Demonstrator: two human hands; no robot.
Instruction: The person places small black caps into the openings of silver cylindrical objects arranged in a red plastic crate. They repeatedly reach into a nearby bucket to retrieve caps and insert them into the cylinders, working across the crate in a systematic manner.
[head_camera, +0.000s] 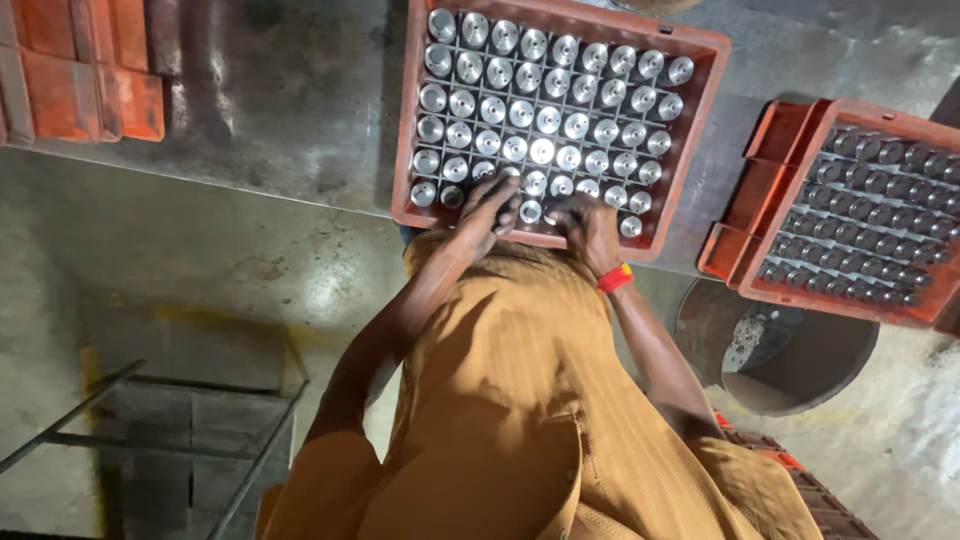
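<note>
An orange plastic crate (700, 120) with a grid of cells stands on a grey metal bench, filled with several shiny metal cylinders (545, 120) standing upright. My left hand (490, 212) reaches into the near row, its fingers curled over a cylinder there. Just to the right, my right hand (592, 228), with a red band at the wrist, is bent over cylinders in the same row. The parts under both palms are hidden. My mustard shirt fills the bottom of the view.
A second orange crate (770, 190) of darker metal parts sits at the right, partly over a round dark bucket (790, 370). Orange crates (90, 80) are stacked at the top left. A metal frame (180, 430) stands on the floor at the lower left.
</note>
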